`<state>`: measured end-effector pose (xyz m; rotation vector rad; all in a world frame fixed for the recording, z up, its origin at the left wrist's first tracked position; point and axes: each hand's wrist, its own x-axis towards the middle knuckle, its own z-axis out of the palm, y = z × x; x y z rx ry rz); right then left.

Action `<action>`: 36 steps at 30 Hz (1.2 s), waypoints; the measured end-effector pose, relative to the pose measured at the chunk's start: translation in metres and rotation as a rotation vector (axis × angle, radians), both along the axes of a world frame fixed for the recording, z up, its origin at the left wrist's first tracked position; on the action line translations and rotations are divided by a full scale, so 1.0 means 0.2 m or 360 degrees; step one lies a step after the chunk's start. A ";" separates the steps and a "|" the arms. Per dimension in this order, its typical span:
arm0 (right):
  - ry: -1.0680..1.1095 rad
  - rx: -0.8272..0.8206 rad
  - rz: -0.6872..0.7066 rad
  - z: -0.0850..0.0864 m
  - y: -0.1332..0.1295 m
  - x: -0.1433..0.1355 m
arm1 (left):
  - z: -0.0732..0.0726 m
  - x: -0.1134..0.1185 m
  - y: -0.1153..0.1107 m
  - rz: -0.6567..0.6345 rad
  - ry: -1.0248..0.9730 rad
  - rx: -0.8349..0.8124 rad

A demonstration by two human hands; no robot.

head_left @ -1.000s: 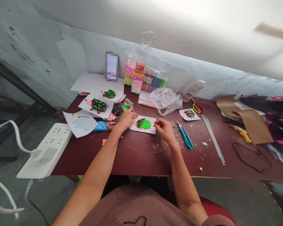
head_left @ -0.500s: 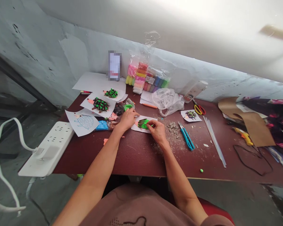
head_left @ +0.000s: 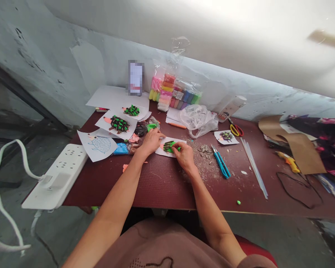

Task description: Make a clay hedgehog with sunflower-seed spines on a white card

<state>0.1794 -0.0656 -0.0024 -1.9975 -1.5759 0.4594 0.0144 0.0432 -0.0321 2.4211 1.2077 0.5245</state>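
Between my hands lies a small white card [head_left: 170,154] bearing a green clay hedgehog [head_left: 168,146] with dark-striped seeds stuck in its back and a pinkish face. My left hand [head_left: 153,140] rests on the card's left edge, its fingers stretched out and pointing right. At the hedgehog's right end, the thumb and fingertips of my right hand [head_left: 184,153] are pinched together against the green clay. Whatever sits in that pinch is too small and covered to make out. Just right of this hand, striped sunflower seeds [head_left: 204,150] lie in a loose pile among crumbs.
Finished-looking hedgehog cards [head_left: 119,124] and a blue hedgehog drawing [head_left: 99,144] lie left. Clay packs [head_left: 166,93] and a plastic bag [head_left: 198,117] stand behind. Rightward are a teal-handled cutter [head_left: 222,163], scissors [head_left: 236,130], glue sticks [head_left: 254,167] and a glue gun [head_left: 289,160]. A power strip [head_left: 56,176] overhangs the left edge.
My right hand has shifted slightly to the left over the hedgehog's right end, still pinched. My left hand has stayed in place on the card.
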 end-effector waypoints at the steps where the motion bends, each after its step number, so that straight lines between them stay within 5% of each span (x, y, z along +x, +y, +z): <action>1: -0.0028 0.0008 0.0011 0.00 0.00 0.00 | 0.00 0.00 0.00 -0.0003 -0.0004 0.0003; 28: -0.0060 0.0007 -0.0008 0.02 -0.02 0.00 | 0.00 0.00 0.00 0.0004 -0.0001 -0.0015; 36: -0.0296 0.0005 -0.0418 0.06 -0.05 0.23 | 0.00 0.01 0.00 0.0006 0.0041 0.0003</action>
